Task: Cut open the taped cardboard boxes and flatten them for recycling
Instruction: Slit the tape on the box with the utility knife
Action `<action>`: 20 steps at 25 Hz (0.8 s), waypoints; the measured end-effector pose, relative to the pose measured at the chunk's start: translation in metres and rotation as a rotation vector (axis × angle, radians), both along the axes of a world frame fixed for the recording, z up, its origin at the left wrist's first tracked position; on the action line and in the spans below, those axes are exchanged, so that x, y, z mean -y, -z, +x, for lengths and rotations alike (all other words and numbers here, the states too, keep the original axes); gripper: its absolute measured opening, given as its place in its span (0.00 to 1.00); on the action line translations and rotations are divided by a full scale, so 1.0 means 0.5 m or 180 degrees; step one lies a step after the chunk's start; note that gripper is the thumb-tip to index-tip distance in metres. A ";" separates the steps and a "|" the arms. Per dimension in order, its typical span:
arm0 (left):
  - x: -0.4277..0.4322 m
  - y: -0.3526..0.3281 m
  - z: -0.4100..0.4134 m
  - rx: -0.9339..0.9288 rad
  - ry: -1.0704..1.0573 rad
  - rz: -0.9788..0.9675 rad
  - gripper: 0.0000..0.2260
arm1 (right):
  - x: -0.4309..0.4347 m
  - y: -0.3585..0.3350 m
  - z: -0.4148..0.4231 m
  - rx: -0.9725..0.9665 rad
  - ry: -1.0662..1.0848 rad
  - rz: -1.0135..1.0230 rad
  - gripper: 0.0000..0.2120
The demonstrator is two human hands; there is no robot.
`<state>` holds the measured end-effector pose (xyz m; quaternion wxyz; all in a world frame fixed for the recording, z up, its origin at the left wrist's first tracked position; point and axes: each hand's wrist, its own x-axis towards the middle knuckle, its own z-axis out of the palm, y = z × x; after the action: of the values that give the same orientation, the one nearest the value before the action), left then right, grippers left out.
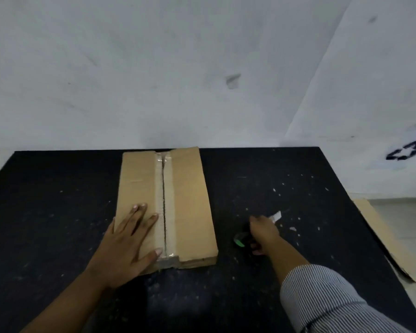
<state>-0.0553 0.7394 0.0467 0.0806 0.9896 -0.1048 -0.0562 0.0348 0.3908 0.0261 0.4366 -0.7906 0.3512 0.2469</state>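
Sleeved right hand [262, 229] is gripping box cutter [241, 239] just right of cardboard box [190, 200]; left hand [123, 246] is pressing flat-fingered beside taped seam [164, 200] running away from camera.

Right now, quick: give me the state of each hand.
Left hand: open, fingers straight, flat on the cardboard box.
Right hand: closed, gripping the box cutter.

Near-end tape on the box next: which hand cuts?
Right. The right hand grips the cutter on the table just right of the box; the left hand lies flat on the box top, probably steadying it.
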 end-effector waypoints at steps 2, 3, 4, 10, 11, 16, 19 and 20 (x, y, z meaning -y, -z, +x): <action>0.008 -0.008 0.000 -0.0081 -0.0061 -0.0078 0.38 | 0.008 0.003 0.012 0.0117 -0.0832 -0.0618 0.12; 0.010 -0.011 -0.001 -0.0121 -0.0112 -0.0143 0.38 | 0.006 -0.001 0.017 0.0313 -0.1010 -0.0741 0.11; 0.011 -0.013 -0.003 -0.0142 -0.0185 -0.0249 0.38 | -0.001 -0.016 0.016 0.0604 -0.1006 -0.0691 0.13; 0.028 -0.042 0.039 0.0018 -0.1092 -0.0975 0.39 | -0.127 -0.158 0.040 0.1948 -0.1035 0.0169 0.25; 0.032 -0.050 0.065 0.0114 -0.1135 -0.1018 0.36 | -0.156 -0.173 0.044 0.1948 -0.1167 0.0124 0.12; -0.005 -0.073 0.260 0.0066 -0.0661 -0.0831 0.25 | -0.309 -0.199 0.055 0.1527 -0.1370 0.0345 0.16; -0.031 -0.071 0.388 -0.0174 -0.0457 -0.0669 0.24 | -0.368 -0.183 0.066 0.1339 -0.1353 0.0085 0.18; -0.040 -0.063 0.424 -0.0225 -0.0379 -0.0644 0.22 | -0.386 -0.176 0.076 0.1386 -0.1270 -0.0048 0.17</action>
<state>0.1566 0.7592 0.0782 0.1869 0.9783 -0.0481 -0.0752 0.0727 0.5835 0.1139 0.4386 -0.8816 0.0887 0.1499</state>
